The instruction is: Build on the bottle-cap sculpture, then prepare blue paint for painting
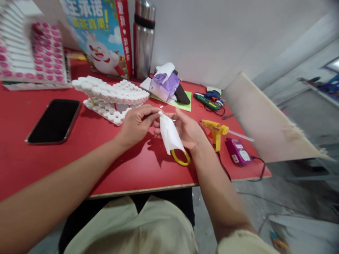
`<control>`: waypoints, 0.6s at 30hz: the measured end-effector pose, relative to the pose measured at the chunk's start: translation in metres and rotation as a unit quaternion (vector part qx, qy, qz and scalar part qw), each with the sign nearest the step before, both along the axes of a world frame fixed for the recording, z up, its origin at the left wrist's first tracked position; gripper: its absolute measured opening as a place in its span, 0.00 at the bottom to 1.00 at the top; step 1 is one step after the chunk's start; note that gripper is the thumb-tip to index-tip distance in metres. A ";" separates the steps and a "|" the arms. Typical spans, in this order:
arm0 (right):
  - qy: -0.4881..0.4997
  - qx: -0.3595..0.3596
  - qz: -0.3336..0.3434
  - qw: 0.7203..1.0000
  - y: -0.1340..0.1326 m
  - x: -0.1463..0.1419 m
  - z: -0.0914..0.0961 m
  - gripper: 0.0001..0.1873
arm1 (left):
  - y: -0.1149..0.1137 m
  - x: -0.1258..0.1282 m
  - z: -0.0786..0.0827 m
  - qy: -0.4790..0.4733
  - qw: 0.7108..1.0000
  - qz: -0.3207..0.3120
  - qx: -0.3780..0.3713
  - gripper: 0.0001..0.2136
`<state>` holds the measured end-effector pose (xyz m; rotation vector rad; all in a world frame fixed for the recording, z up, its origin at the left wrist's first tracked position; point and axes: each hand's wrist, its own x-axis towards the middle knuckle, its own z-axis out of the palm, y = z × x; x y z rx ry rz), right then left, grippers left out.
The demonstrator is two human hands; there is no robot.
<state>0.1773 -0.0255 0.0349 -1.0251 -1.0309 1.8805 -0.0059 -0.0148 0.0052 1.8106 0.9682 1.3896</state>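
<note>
My left hand (136, 123) pinches the top corner of a white paper piece (169, 135) above the red table (79, 158). My right hand (186, 128) is curled behind the paper and grips it too, with a yellow scissors handle (181, 160) hanging below the palm. The paper droops down between both hands. Just behind my left hand stands a white model built of round foam discs (111, 95).
A black phone (54, 120) lies at the left. A yellow glue gun (215, 130) and a purple power strip (237, 151) sit at the right near the table edge. A steel flask (143, 38), a printed box (100, 35), purple-white scraps (164, 84) and sticker sheets (34, 53) line the back.
</note>
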 end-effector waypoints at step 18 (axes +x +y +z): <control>0.021 0.086 -0.044 0.995 -0.004 -0.006 -0.008 0.21 | 0.001 0.002 0.001 -0.031 0.997 -0.014 -0.067 0.08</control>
